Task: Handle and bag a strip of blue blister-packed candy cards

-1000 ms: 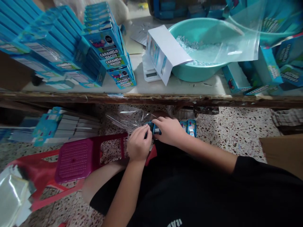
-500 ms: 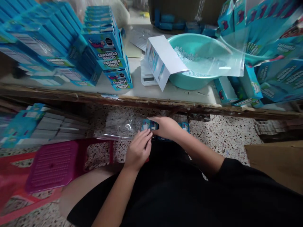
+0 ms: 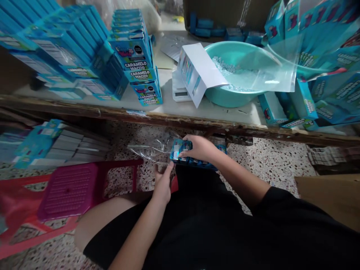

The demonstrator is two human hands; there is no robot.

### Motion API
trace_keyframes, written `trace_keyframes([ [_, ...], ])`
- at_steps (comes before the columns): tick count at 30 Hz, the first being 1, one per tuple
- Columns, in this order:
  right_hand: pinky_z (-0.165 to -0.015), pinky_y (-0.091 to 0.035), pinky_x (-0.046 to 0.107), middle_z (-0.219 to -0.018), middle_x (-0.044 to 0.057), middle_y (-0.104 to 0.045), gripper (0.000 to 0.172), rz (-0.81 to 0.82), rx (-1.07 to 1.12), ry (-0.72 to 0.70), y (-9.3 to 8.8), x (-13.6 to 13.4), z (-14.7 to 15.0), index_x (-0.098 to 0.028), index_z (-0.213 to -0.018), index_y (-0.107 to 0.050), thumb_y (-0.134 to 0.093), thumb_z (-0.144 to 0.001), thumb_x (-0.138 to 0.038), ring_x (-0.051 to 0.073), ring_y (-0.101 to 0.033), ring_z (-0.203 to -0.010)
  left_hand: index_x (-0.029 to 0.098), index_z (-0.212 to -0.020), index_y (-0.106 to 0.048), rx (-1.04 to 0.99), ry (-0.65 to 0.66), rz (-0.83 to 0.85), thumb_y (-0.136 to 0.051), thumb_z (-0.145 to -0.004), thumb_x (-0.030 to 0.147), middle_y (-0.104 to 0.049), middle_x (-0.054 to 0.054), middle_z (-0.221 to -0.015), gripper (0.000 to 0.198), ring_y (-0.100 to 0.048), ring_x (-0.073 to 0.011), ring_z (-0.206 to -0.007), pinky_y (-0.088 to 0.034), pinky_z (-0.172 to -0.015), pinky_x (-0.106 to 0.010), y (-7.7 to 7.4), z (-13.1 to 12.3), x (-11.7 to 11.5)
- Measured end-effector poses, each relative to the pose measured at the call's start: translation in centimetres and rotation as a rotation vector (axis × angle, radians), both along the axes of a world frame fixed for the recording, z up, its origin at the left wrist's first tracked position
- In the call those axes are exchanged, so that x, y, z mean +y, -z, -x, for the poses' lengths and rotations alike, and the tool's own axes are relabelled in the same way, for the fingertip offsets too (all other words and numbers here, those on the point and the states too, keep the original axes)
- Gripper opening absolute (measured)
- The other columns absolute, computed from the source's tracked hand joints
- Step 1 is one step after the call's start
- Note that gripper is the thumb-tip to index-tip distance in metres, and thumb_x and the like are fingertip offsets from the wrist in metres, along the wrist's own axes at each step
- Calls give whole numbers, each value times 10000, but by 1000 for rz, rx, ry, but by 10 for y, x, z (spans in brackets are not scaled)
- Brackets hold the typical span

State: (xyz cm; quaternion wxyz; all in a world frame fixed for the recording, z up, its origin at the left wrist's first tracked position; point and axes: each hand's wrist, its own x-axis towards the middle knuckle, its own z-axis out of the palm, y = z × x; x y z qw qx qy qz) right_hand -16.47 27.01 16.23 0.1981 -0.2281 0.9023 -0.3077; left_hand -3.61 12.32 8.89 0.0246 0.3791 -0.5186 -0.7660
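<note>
A row of blue packets point(image 3: 194, 160) is clasped by the right hand point(image 3: 200, 147); the clear bag point(image 3: 150, 148), mouth pinched by the left hand point(image 3: 163, 183), lies at nine o'clock along the row's long axis

Small blue printed candy packets point(image 3: 194, 159): a row of flat, glossy packs held side by side below the table edge, above the lap. The leftmost pack point(image 3: 180, 150) is tipped up on edge, its shiny face showing a pale label; the rest lie lower, running rightward under the wrist. Held in the right hand point(image 3: 201, 148).

Clear, crinkled cellophane bag point(image 3: 152, 150): transparent film with bright glare streaks, lying roughly level, its mouth toward the packets, touching the leftmost pack. Near edge pinched by the left hand point(image 3: 163, 183).
</note>
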Motion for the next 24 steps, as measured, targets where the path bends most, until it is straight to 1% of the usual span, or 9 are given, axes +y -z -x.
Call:
trace_keyframes([
  [2, -826, -490, 323, -1169, 84, -697, 655, 4, 5, 2, 1, -1, 0, -192, -1256, -611, -793, -716, -515, 264, -649, -1050, 267, -1189, -527, 53, 83, -97, -764, -739, 487, -662, -85, -1255, 554, -612, -245, -1214, -500, -1038, -447, 1, 4, 4],
  [5, -852, -490, 318, -1200, 83, -690, 646, 6, 26, 4, 1, -2, -1, -195, -1250, -624, -793, -713, -512, 261, -642, -1081, 248, -1109, -582, 102, 147, -132, -804, -688, 487, -688, -82, -1215, 533, -624, -240, -1195, -498, -1044, -412, 1, 12, 12],
  [8, -865, -494, 317, -1206, 74, -691, 621, -3, 57, 18, 0, -5, -2, -196, -1250, -631, -777, -729, -502, 258, -642, -1092, 245, -1143, -578, 170, 148, -107, -807, -677, 485, -677, -75, -1246, 572, -604, -236, -1226, -495, -1049, -389, -2, 20, 19],
  [10, -877, -496, 316, -1196, 73, -696, 601, -13, 71, 45, -1, -7, -2, -191, -1247, -633, -765, -740, -485, 253, -644, -1090, 246, -1201, -552, 212, 136, -84, -785, -700, 487, -662, -80, -1277, 603, -595, -243, -1240, -510, -1027, -391, -4, 24, 22],
  [15, -898, -501, 316, -1193, 87, -694, 540, -13, 106, 70, -1, -14, 4, -174, -1206, -656, -755, -733, -416, 260, -636, -1103, 254, -1265, -539, 214, 133, -46, -710, -789, 497, -666, -81, -1269, 561, -652, -227, -1149, -537, -974, -369, -5, 35, 22],
  [17, -877, -505, 308, -1193, 85, -692, 546, 1, 84, 85, -1, -18, 10, -171, -1192, -663, -753, -722, -434, 257, -638, -1086, 239, -1251, -571, 188, 133, 1, -707, -785, 520, -676, -87, -1247, 561, -675, -228, -1096, -554, -937, -357, -5, 42, 17],
  [20, -831, -498, 283, -1152, 84, -699, 536, 42, 50, 116, -4, -26, 20, -157, -1156, -678, -762, -713, -447, 237, -642, -1038, 215, -1213, -622, 128, 112, 132, -690, -773, 565, -703, -89, -1180, 566, -698, -230, -1022, -570, -894, -349, -8, 51, 4],
  [22, -769, -488, 265, -1040, 71, -717, 469, 98, 8, 109, -7, -30, 26, -147, -1067, -708, -766, -722, -460, 212, -652, -943, 209, -1186, -653, 135, 90, 234, -681, -764, 569, -714, -78, -1153, 555, -690, -228, -1037, -555, -920, -344, -11, 53, -7],
  [24, -699, -471, 249, -900, 47, -721, 385, 178, -65, 78, -11, -31, 30, -138, -966, -731, -761, -743, -450, 180, -645, -827, 199, -1147, -680, 166, 103, 345, -671, -751, 572, -728, -73, -1116, 544, -687, -236, -1041, -543, -939, -354, -12, 53, -18],
])
